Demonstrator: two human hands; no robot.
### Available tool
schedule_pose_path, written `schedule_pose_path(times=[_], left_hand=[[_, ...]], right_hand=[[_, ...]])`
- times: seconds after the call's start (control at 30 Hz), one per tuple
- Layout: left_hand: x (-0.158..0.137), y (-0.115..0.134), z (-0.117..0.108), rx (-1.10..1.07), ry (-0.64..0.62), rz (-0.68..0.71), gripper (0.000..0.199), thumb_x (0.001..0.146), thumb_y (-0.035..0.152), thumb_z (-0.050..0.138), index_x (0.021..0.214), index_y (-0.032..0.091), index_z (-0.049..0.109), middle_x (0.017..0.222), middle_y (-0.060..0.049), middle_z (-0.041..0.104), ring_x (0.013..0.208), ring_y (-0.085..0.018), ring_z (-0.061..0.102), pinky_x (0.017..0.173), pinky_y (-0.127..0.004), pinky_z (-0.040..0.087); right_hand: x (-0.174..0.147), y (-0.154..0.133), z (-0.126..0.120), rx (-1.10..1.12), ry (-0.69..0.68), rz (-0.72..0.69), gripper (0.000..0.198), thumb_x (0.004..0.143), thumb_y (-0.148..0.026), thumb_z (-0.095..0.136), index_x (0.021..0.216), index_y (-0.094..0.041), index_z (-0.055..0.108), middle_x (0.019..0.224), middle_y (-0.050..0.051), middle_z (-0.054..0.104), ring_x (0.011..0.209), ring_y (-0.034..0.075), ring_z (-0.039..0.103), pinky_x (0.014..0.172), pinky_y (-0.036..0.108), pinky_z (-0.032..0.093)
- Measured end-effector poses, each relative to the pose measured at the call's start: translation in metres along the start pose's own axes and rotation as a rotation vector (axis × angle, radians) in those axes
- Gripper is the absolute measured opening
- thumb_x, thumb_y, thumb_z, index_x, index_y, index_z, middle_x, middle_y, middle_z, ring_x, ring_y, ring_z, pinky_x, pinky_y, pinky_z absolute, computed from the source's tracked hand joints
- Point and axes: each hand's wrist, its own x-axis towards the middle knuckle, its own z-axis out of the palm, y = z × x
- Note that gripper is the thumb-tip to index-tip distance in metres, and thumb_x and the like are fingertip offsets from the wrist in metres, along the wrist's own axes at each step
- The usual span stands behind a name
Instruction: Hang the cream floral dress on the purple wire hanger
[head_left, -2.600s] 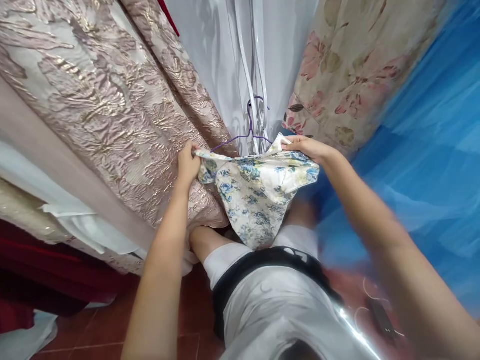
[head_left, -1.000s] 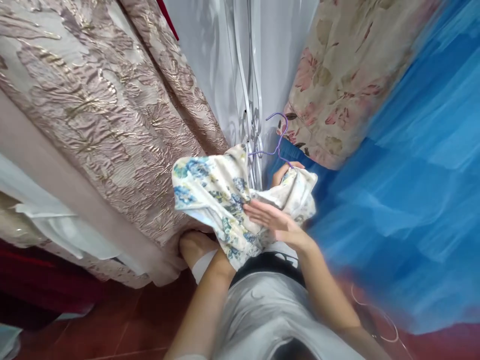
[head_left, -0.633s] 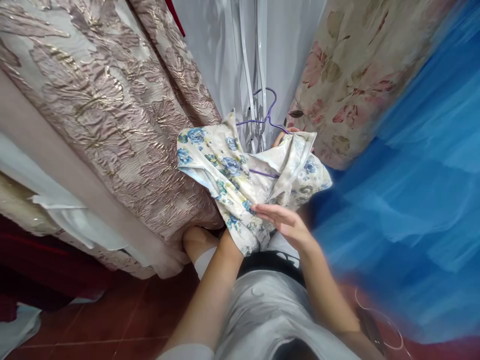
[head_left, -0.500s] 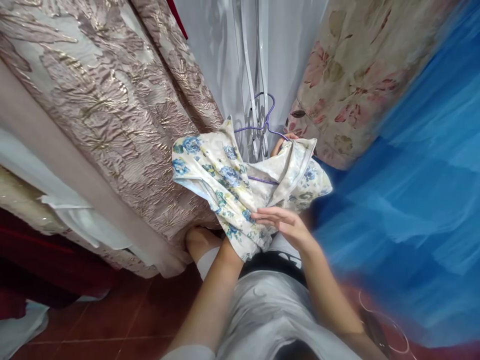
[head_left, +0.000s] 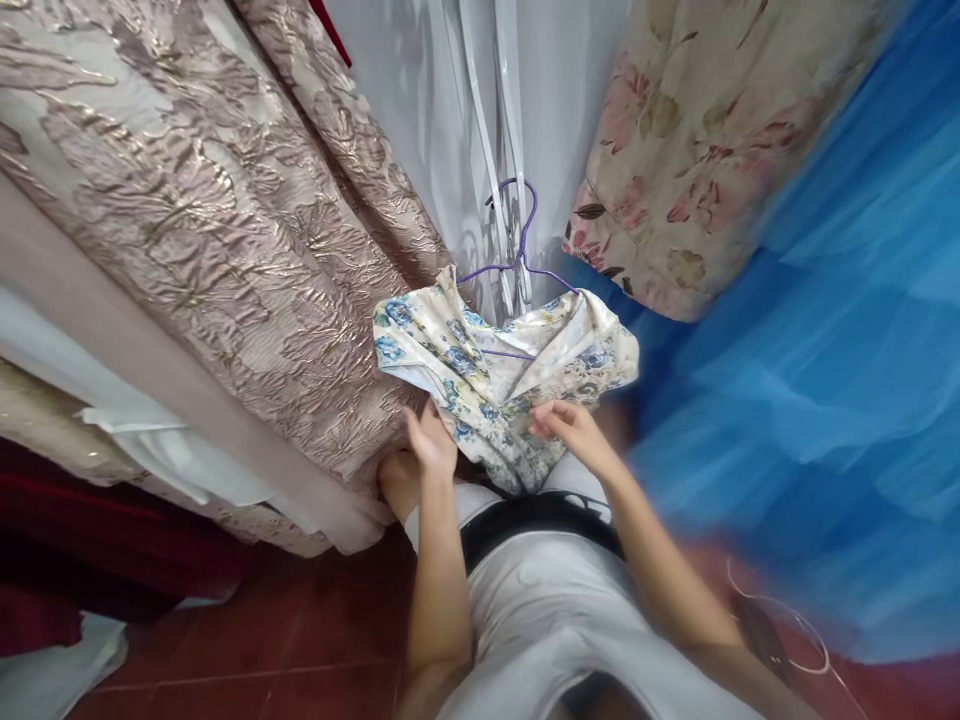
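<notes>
A cream blouse (head_left: 487, 410) with blue flowers hangs on a purple hanger (head_left: 523, 240) in front of my lap, its neckline wide and its lower part bunched. My right hand (head_left: 574, 432) is at the front of the blouse, thumb and fingers pinched together on the fabric. At the blouse's left edge is my left hand (head_left: 433, 440), thumb spread away from the fingers and nothing visible in it. Its fingertips come close to the cloth; whether they touch it I cannot tell.
Pink-gold brocade cloth (head_left: 300, 240) hangs on the left, white fabric with straps (head_left: 420, 110) straight ahead. A floral cloth (head_left: 675, 190) and a blue ruffled one (head_left: 810, 370) hang on the right. A white cable (head_left: 806, 630) lies on the red tiled floor (head_left: 315, 620).
My left hand has come out from inside the blouse to its left edge. The right hand's outstretched fingers have curled into a pinch. The blouse's right shoulder now lies flatter over the hanger.
</notes>
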Motion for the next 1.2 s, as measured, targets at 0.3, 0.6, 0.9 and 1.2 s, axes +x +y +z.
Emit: schedule_pose_path(times=[0.3, 0.6, 0.9, 1.2], left_hand=[[-0.018, -0.040, 0.010, 0.386, 0.065, 0.217, 0.022, 0.076, 0.033, 0.070, 0.070, 0.017, 0.055, 0.072, 0.002, 0.058, 0.076, -0.013, 0.057, 0.073, -0.021, 0.046], [-0.021, -0.042, 0.010, 0.446, 0.346, 0.605, 0.023, 0.082, 0.024, 0.060, 0.104, 0.019, 0.055, 0.106, -0.006, 0.060, 0.102, -0.019, 0.059, 0.094, -0.030, 0.048], [-0.052, -0.070, 0.016, 0.969, -0.305, 0.597, 0.025, 0.087, 0.013, 0.059, 0.110, 0.022, 0.060, 0.101, -0.006, 0.067, 0.097, -0.021, 0.065, 0.092, -0.035, 0.052], [-0.048, -0.093, 0.033, 1.066, -0.366, 0.558, 0.006, 0.099, 0.022, 0.052, 0.097, 0.022, 0.057, 0.091, -0.006, 0.067, 0.089, -0.021, 0.065, 0.084, -0.034, 0.051]], right_hand=[[0.021, 0.036, 0.025, -0.142, 0.097, 0.010, 0.031, 0.076, -0.045, 0.068, 0.088, -0.016, 0.068, 0.062, 0.003, 0.070, 0.057, 0.017, 0.062, 0.058, 0.028, 0.047], [0.011, 0.032, 0.010, -0.200, 0.146, 0.014, 0.031, 0.078, -0.048, 0.064, 0.073, -0.018, 0.061, 0.053, 0.000, 0.062, 0.048, 0.013, 0.053, 0.052, 0.025, 0.040], [-0.002, 0.027, 0.017, -0.135, 0.188, 0.048, 0.036, 0.077, -0.053, 0.070, 0.069, -0.018, 0.063, 0.047, 0.001, 0.061, 0.042, 0.013, 0.050, 0.048, 0.025, 0.039], [-0.012, 0.025, 0.022, -0.027, 0.213, -0.013, 0.037, 0.078, -0.054, 0.071, 0.073, -0.017, 0.064, 0.050, 0.000, 0.062, 0.043, 0.012, 0.051, 0.047, 0.024, 0.040]])
